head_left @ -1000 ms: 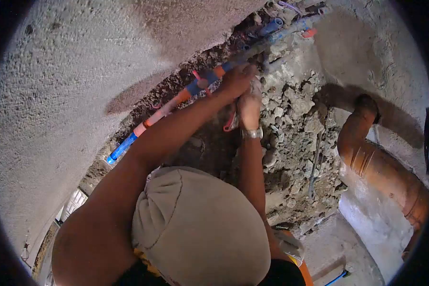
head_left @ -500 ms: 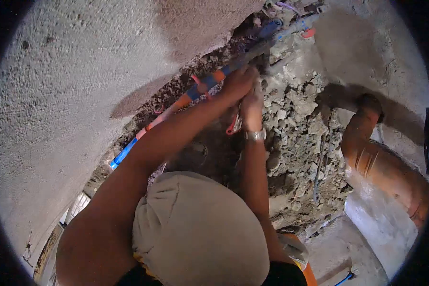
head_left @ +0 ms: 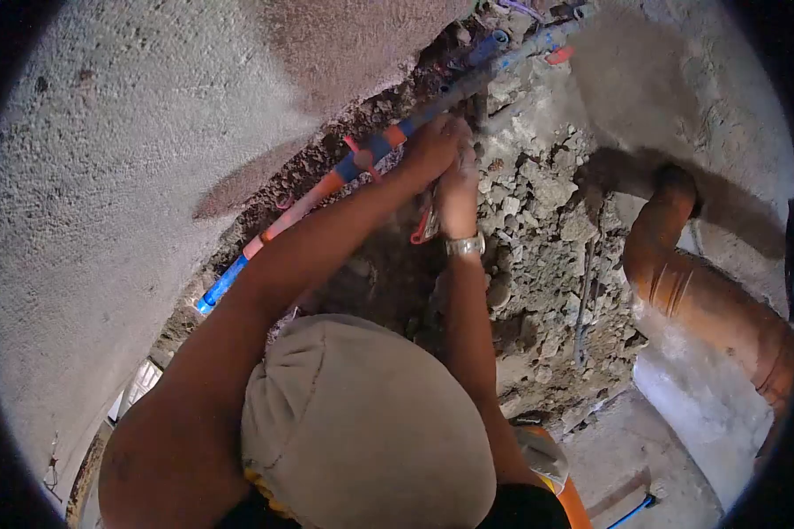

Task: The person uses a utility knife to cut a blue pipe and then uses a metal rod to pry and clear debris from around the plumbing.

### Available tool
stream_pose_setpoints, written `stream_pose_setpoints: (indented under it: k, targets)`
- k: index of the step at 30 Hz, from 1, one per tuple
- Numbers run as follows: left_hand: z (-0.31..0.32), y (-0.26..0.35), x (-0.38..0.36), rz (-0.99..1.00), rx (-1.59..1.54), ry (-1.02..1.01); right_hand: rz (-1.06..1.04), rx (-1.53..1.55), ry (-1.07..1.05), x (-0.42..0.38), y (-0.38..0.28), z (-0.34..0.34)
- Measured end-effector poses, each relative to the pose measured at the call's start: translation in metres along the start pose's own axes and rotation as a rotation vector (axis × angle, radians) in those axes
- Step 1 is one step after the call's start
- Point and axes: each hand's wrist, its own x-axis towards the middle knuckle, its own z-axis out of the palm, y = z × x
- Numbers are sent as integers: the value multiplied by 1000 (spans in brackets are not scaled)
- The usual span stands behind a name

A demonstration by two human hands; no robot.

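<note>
My left hand (head_left: 434,148) is closed, its fingers bunched beside a grey stretch of pipe (head_left: 432,110) in the broken ground. What it grips is hidden. Just below and touching it, my right hand (head_left: 458,189), with a metal-banded watch (head_left: 465,245) on the wrist, is wrapped round a red-handled tool (head_left: 423,226). Only the handle end of that tool sticks out; its head is out of sight. A pipe run in orange, pink and blue (head_left: 302,207) passes by my left forearm, with a red valve handle (head_left: 363,160) on it.
Rubble (head_left: 547,229) lies to the right of the hands. A thick orange-brown pipe (head_left: 710,304) bends out of the wall at right. A rough concrete wall (head_left: 141,159) rises at left. A beige cloth cap (head_left: 366,423) covers the lower middle of the view.
The whole view has shifted slightly, so the scene sits a little further left. Both hands stay together at the same spot by the pipe, with the red handle still beside the right wrist.
</note>
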Motion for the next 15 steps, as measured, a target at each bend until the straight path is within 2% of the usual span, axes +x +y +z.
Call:
stream_pose_setpoints:
  k: [2, 3, 4, 5, 8, 9, 10, 12, 15]
  targets:
    - [-1, -30, 13, 202, 145, 48, 19, -70, 57, 7, 12, 3]
    - [-5, -33, 17, 266, 202, 67, -252, -356, 18, 23, 33, 2]
    - [-6, -17, 19, 114, 176, 32, -520, -648, -22, 30, 40, 1]
    - [-2, -1, 20, -35, 141, -8, -515, -655, -22, 31, 48, -2]
    - [-5, 28, 6, -100, 254, -16, -513, -541, 4, 31, 34, -5]
    - [-4, 18, 6, -101, 254, -21, -239, -340, -8, 24, 12, -3]
    - [-1, -3, 9, -21, 208, 12, 32, -136, -19, 17, -1, -3]
    - [2, -25, 17, 80, 167, 63, -71, -125, 37, 8, 17, 0]
    - [2, -34, 18, 40, 5, 85, 84, -90, 45, 10, 21, 5]
